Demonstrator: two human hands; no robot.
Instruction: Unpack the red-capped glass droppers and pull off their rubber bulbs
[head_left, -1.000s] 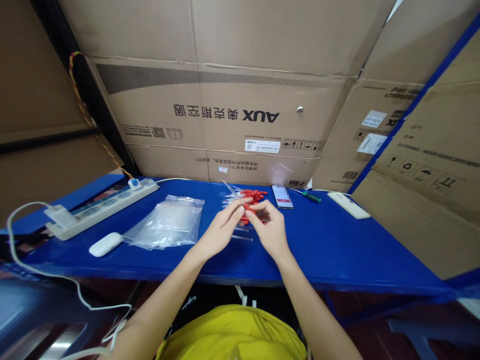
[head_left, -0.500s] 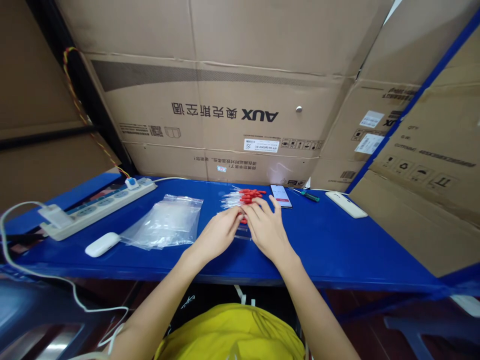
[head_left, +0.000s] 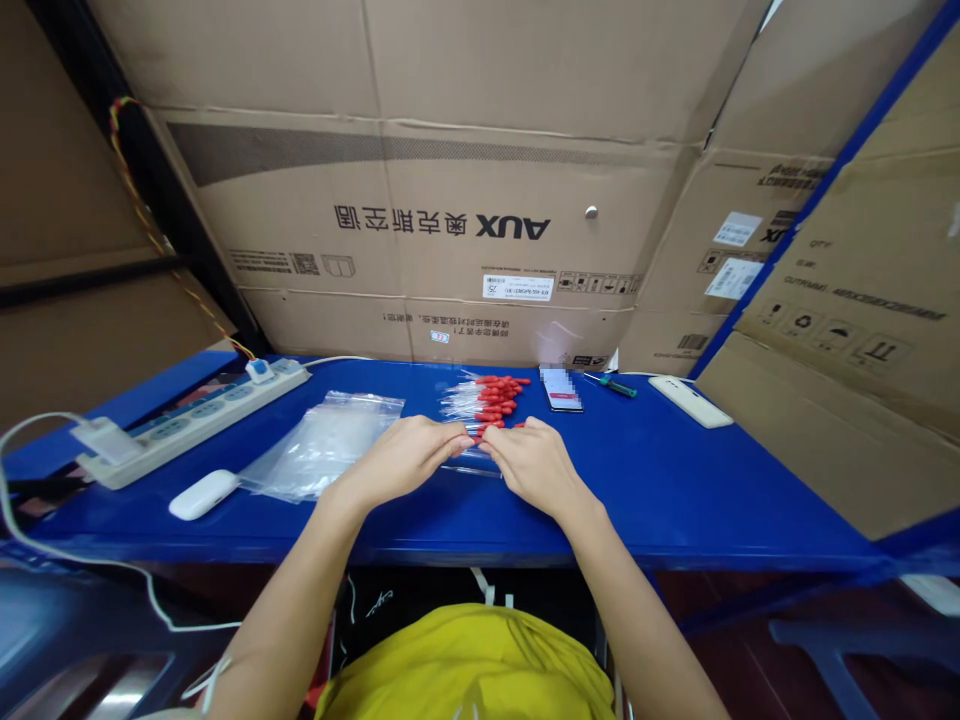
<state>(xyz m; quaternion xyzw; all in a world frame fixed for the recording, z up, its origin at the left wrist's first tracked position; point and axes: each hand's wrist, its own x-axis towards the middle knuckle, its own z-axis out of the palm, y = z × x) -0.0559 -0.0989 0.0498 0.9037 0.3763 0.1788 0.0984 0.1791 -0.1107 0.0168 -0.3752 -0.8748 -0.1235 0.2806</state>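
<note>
Several slim red-handled tools (head_left: 491, 398) with thin pale shafts lie in a pile on the blue table (head_left: 660, 490), their red ends toward the right. Just in front of the pile, my left hand (head_left: 420, 450) and my right hand (head_left: 536, 465) meet almost fingertip to fingertip. Both are closed in a pinch, and red shows right beside the fingertips. What they grip is hidden by the fingers. A clear plastic edge (head_left: 472, 470) lies flat under and between the hands.
Left of my hands lies a stack of clear zip bags (head_left: 330, 445), with a white oval case (head_left: 202, 494) beside it. A power strip (head_left: 202, 415) stands at the left. Behind right are a phone (head_left: 561, 390), a green-handled screwdriver (head_left: 619, 387) and a white device (head_left: 690, 401). Cardboard (head_left: 442, 170) walls the back.
My left hand has moved left and flattened lower. My right hand's raised fingers have drawn down into a pinch. More of the red-handled pile shows now, and the view has shifted slightly.
</note>
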